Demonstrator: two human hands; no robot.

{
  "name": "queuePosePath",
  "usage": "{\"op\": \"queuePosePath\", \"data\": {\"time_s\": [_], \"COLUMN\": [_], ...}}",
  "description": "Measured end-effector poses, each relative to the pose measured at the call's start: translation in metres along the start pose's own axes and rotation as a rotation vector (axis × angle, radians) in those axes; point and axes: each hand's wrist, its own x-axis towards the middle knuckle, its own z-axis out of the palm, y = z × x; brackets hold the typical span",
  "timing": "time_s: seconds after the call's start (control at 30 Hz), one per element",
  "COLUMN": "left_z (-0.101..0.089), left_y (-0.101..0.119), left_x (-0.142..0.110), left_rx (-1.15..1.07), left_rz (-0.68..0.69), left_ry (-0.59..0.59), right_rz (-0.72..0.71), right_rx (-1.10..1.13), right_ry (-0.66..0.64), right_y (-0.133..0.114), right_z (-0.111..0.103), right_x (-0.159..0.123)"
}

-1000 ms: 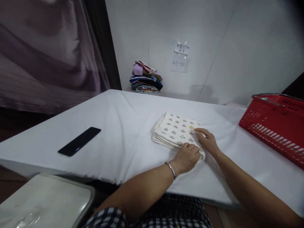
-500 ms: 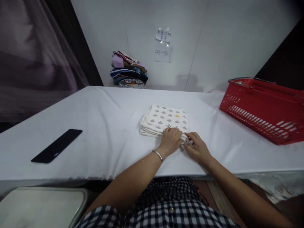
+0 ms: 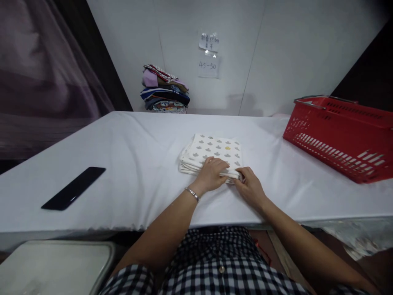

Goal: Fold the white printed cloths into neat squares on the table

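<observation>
Cloth (image 3: 211, 148): 1, folded in several layers, white, with rows of grey motifs and 1 yellow motif visible on top.
Cloth position: flat on the worktop (image 3: 138, 159), right of centre, toward the near edge.
Hands: 2, left hand (image 3: 211, 174) and right hand (image 3: 251, 188), both at the near side of the cloth.
Grip, left hand: fingers laid on the upper layer, thumb at the near edge; whether it pinches the layers cannot be told.
Grip, right hand: closed on the cloth at its near right corner, forefinger above, thumb on the near side.
Bracelet (image 3: 192, 194): 1, silver, on the left wrist.
Slab (image 3: 73, 189): 1, black, flat, at the left of the worktop, well apart from the cloth.
Basket (image 3: 334, 141): 1, red, slotted sides, upright at the right of the worktop.
Stack (image 3: 166, 90): 1, mixed folded fabrics, beyond the far edge, left of centre; its support is hidden.
Notes (image 3: 209, 65): 2, one above the other on the far wall (image 3: 282, 53); the lower reads "45-50".
Curtain (image 3: 46, 73): 1, purplish, far left.
Shirt (image 3: 230, 276): 1, black-and-white check, near edge.
</observation>
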Motion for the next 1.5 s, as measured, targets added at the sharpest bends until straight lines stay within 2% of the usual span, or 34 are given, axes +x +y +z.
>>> {"op": "queuePosePath", "data": {"time_s": [0.13, 0.3, 0.47, 0.67, 0.8, 0.93, 1.1, 1.2, 1.37, 1.5], "left_z": [-0.017, -0.041, -0.045, -0.032, -0.035, -0.042, -0.043, -0.04, -0.036, -0.041], "left_y": [-0.021, -0.053, -0.07, -0.071, -0.067, -0.065, -0.071, -0.076, -0.075, -0.061], "left_x": [-0.016, -0.03, -0.03, -0.034, -0.036, -0.039, -0.044, -0.043, -0.034, -0.034], "left_rx": [0.068, 0.086, 0.127, 0.109, 0.044, -0.018, 0.042, 0.056, 0.106, 0.181], "left_rz": [-0.043, -0.114, -0.149, -0.189, -0.208, -0.218, -0.266, -0.271, -0.222, -0.169], "left_ry": [-0.042, -0.062, -0.072, -0.033, -0.005, -0.013, 0.075, 0.11, 0.193, 0.32], "right_rz": [-0.013, -0.171, -0.266, -0.239, -0.253, -0.336, -0.426, -0.379, -0.378, -0.414], "right_rx": [-0.058, -0.185, -0.245, -0.207, -0.197, -0.172, -0.14, -0.032, 0.063, -0.012], "right_ry": [-0.007, 0.011, -0.143, -0.218, -0.297, -0.374, -0.497, -0.464, -0.253, -0.284], "right_y": [-0.002, -0.009, -0.012, -0.007, -0.01, -0.021, -0.028, -0.024, -0.016, -0.018], "right_z": [-0.001, -0.004, -0.005, -0.006, -0.012, -0.01, 0.004, 0.01, 0.015, 0.017], "right_x": [-0.001, 0.004, 0.017, 0.022, 0.035, 0.058, 0.079, 0.078, 0.066, 0.065]}}
